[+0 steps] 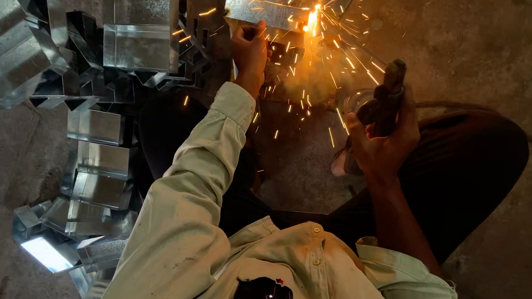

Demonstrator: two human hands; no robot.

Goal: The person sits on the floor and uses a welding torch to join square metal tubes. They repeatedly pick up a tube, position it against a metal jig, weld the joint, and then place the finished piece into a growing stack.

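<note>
Sparks fly at metal piece on floor, both hands busy.
Shiny metal boxes (52, 59) piled at left; left hand (250, 48) grips metal piece (267, 12) just above it; right hand (380, 140) closed round dark tool handle (389, 97), near, to the right.

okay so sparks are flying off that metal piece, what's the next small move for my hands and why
Probably keep the left hand steady on the metal piece while the right hand guides the welding holder a little further along: sparks burst at the piece's right end, so that spot looks unfinished.

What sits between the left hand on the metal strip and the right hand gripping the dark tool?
In the head view, flying sparks over bare floor separate the left hand from the right hand.
</note>
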